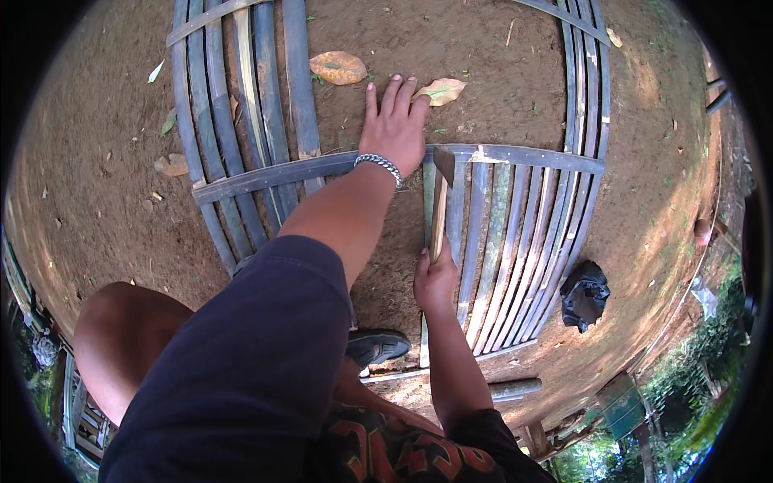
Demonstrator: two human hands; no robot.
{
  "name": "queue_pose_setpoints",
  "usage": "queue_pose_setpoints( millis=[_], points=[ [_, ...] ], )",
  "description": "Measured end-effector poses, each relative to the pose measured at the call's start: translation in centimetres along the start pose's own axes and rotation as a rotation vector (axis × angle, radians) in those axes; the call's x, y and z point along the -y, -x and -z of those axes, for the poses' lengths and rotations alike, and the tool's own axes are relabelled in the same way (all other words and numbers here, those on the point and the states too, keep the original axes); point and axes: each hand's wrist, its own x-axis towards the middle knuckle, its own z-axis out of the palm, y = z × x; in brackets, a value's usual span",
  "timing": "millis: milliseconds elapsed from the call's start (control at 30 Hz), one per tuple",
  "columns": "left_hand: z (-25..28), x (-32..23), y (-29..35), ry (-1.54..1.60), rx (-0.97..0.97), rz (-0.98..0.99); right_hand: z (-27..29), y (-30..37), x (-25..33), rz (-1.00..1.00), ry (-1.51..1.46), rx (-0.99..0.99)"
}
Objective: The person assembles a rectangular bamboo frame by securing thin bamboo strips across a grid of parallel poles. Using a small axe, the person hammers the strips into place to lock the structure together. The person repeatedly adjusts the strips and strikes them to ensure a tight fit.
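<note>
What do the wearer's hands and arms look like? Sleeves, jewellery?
Left hand: ungloved, silver-toned chain bracelet at the wrist, wide navy sleeve higher up. Right hand: ungloved, nothing visible on the wrist, near-black sleeve.

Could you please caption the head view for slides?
Right grip holds a wooden-handled tool over a slatted frame; left grip spread open.

We see rough, matt bamboo slats (299, 80), a hatchet (440, 201) of smooth wood and dull metal, a shiny metal bracelet (382, 161) and, right, a glossy plastic bag (571, 299).
</note>
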Motion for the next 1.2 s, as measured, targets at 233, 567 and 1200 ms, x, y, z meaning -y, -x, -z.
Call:
queue_pose_setpoints(
  millis=[233,567,1200],
  points=[
    [-0.1,0.0,-0.9,0.008,-0.050,-0.017,0.6,-1.1,0.5,0.344,-0.050,-0.190],
    [0.0,-0.2,-0.1,0.016,-0.033,-0.007,1.5,-0.9,1.7,0.392,-0.131,-0.238],
    [-0.3,-0.4,0.4,0.014,-0.032,0.000,2.7,3.2,-2.1,-0.205,-0.016,-0.023]
  ],
)
